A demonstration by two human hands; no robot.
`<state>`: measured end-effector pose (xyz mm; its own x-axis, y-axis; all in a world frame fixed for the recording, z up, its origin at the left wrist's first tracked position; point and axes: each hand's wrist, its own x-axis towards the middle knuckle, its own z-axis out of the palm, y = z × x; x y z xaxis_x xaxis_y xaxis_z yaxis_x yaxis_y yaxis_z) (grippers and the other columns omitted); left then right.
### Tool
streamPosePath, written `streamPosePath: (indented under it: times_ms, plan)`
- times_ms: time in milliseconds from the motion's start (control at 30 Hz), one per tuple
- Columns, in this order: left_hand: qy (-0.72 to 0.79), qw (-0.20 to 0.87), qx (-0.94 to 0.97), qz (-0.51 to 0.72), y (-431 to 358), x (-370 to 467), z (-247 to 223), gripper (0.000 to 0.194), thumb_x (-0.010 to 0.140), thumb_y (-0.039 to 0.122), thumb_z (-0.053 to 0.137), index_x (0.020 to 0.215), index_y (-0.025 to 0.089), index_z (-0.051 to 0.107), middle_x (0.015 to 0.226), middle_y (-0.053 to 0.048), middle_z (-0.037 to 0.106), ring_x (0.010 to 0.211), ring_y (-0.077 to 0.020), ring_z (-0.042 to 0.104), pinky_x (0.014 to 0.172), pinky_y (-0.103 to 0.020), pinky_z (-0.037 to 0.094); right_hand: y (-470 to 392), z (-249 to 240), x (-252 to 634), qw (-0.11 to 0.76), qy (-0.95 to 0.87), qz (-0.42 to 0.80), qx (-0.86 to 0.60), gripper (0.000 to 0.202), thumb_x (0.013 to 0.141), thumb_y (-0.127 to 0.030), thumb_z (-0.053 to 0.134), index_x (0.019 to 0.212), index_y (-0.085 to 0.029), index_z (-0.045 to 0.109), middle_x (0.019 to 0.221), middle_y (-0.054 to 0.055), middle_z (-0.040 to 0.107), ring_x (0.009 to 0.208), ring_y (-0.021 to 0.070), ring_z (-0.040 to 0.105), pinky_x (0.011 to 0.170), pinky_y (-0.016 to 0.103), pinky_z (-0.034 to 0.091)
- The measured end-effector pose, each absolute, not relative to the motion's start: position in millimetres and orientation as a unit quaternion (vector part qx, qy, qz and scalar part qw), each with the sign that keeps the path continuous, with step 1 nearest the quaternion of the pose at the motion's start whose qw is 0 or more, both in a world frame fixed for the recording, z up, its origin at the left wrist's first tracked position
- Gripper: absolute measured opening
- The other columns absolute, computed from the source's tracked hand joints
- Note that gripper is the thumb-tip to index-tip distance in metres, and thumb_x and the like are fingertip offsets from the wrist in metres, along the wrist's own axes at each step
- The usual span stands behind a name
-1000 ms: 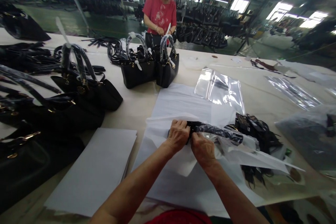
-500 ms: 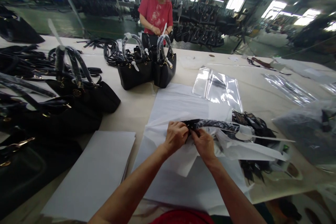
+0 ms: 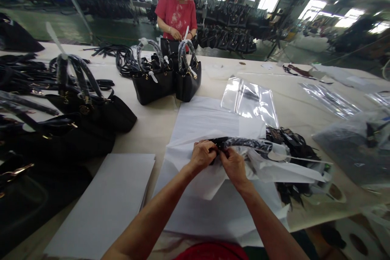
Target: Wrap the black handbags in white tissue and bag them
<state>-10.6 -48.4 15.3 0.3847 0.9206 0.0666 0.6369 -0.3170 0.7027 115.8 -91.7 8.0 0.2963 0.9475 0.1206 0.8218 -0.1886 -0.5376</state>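
Note:
My left hand (image 3: 203, 155) and my right hand (image 3: 234, 165) meet at the dark end of a bag handle (image 3: 248, 143) wrapped in clear plastic. Both sets of fingers are closed on a small black part there; its details are hidden by the fingers. White tissue paper (image 3: 210, 183) lies under and around my hands, and more of it stretches to the right below the handle. Larger white sheets (image 3: 195, 124) are spread on the table beneath. A white strap tie sticks out to the right of the handle.
Black handbags (image 3: 154, 85) stand on the table (image 3: 158, 130) ahead and at the left. White paper sheets (image 3: 106, 199) lie left. Clear plastic bags (image 3: 250, 99) lie beyond my hands, black tags (image 3: 292, 142) at right. A person in red (image 3: 176, 14) stands across the table.
The whole view has shifted slightly, so most things sit a little further left. Both hands stay together at the handle's end, with only small finger movement.

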Motion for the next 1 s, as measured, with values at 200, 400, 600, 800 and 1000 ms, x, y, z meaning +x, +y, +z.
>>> streamPosePath:
  times_ms: [200, 400, 600, 800, 1000]
  plan:
    - [0.492, 0.311, 0.794, 0.177, -45, -13, 31, 0.017, 0.078, 0.015, 0.049, 0.08, 0.019, 0.066, 0.089, -0.006, 0.068, 0.095, -0.0228, 0.057, 0.09, -0.04, 0.038, -92, 10, 116, 0.266, -0.582, 0.134, -0.757, 0.022, 0.08, -0.037, 0.048, 0.079, -0.02, 0.062, 0.073, 0.006, 0.069, 0.07, 0.0216, 0.063, 0.06, 0.028, 0.038]
    - [0.463, 0.377, 0.782, 0.179, -33, -21, 28, 0.013, 0.071, 0.02, 0.054, 0.075, 0.019, 0.067, 0.08, -0.001, 0.067, 0.082, -0.0176, 0.059, 0.079, -0.029, 0.045, -92, 10, 118, 0.285, -0.575, 0.148, -0.752, 0.023, 0.079, -0.04, 0.049, 0.075, -0.02, 0.06, 0.069, 0.005, 0.067, 0.067, 0.0216, 0.062, 0.058, 0.028, 0.037]
    - [0.45, 0.448, 0.735, 0.24, -30, -25, 13, 0.025, 0.062, 0.014, 0.052, 0.079, 0.016, 0.07, 0.075, 0.0, 0.067, 0.073, -0.0146, 0.059, 0.068, -0.022, 0.046, -91, 5, 119, 0.298, -0.583, 0.145, -0.742, 0.022, 0.08, -0.04, 0.05, 0.077, -0.021, 0.062, 0.071, 0.005, 0.068, 0.067, 0.0205, 0.061, 0.059, 0.028, 0.039]
    - [0.472, 0.465, 0.699, 0.267, -37, -18, 14, 0.031, 0.068, 0.014, 0.047, 0.091, 0.012, 0.068, 0.079, -0.003, 0.067, 0.074, -0.0148, 0.061, 0.064, -0.022, 0.047, -90, 5, 118, 0.287, -0.582, 0.135, -0.749, 0.02, 0.08, -0.037, 0.05, 0.08, -0.021, 0.062, 0.071, 0.005, 0.068, 0.067, 0.0206, 0.062, 0.06, 0.028, 0.04]
    - [0.474, 0.395, 0.763, 0.192, -35, -16, 26, 0.021, 0.064, 0.01, 0.05, 0.071, 0.019, 0.068, 0.077, 0.0, 0.067, 0.081, -0.0188, 0.059, 0.08, -0.033, 0.043, -87, 9, 120, 0.256, -0.576, 0.142, -0.763, 0.021, 0.08, -0.036, 0.052, 0.074, -0.019, 0.063, 0.07, 0.006, 0.068, 0.066, 0.0202, 0.062, 0.059, 0.027, 0.038]
